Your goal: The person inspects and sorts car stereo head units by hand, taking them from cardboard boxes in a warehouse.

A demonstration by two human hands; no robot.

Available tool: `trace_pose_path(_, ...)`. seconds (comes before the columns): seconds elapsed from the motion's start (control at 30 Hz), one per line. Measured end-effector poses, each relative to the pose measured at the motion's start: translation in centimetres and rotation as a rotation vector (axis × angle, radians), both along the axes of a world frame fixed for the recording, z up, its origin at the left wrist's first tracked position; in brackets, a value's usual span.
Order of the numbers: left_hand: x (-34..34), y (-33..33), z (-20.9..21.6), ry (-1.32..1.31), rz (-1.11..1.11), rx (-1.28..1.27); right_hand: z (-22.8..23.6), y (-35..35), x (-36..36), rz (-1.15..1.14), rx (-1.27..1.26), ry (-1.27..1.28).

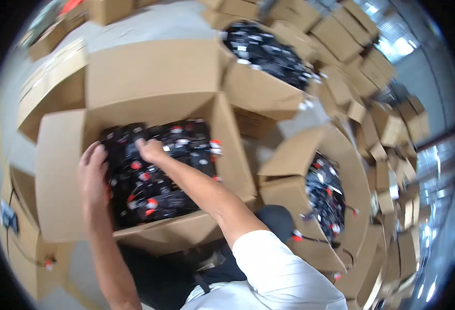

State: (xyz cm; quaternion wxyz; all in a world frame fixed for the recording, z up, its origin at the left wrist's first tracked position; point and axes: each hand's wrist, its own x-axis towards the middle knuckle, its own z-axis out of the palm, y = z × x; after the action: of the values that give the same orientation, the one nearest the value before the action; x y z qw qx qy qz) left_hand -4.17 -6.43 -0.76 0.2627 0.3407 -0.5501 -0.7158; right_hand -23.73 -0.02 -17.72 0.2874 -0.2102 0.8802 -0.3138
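Note:
An open cardboard box (62, 170) stands in front of me, filled with several small black packets with red and white parts (160, 181). My left hand (93, 173) reaches into the left side of the pile, fingers pressed down among the packets. My right hand (150, 150) lies on top of the pile near the far middle, fingers curled onto the packets. Whether either hand grips a packet cannot be told; the fingertips are buried.
A second open box (261, 90) of the same black packets sits at the back right, a third (289, 191) at the right. Many stacked closed cartons (387, 124) fill the right side. Another carton (26, 243) stands at the lower left on grey floor.

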Motion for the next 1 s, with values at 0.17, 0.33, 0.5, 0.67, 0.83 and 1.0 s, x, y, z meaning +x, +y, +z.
trace_pose_path(0.17, 1.7, -0.4, -0.8, -0.096, -0.023, -0.042, 15.7, 11.2, -0.3, 0.448, -0.131, 0.25)
trace_pose_path(0.33, -0.4, 4.1, -1.0, -0.131, -0.191, -0.062, 28.8, 35.2, -4.2, -0.067, -0.361, 0.499)
trace_pose_path(0.5, -1.0, 8.0, -3.9, -0.13, -0.356, -0.076, 22.5, 62.0, -13.2, -0.714, 0.313, 0.811)
trace_pose_path(0.67, 1.9, 12.7, -9.0, -0.395, -0.563, -0.233, 13.7, 70.1, -8.7, -0.511, 0.354, 0.528)
trace_pose_path(0.83, 1.1, 14.2, -8.3, -0.343, -0.53, -0.466, 11.6, 71.3, -6.0, -0.197, 0.377, 0.612)
trace_pose_path(1.0, 1.0, 14.2, -8.9, -0.33, -0.52, -0.545, 16.3, 70.4, -5.3, -0.568, -0.069, 0.694)
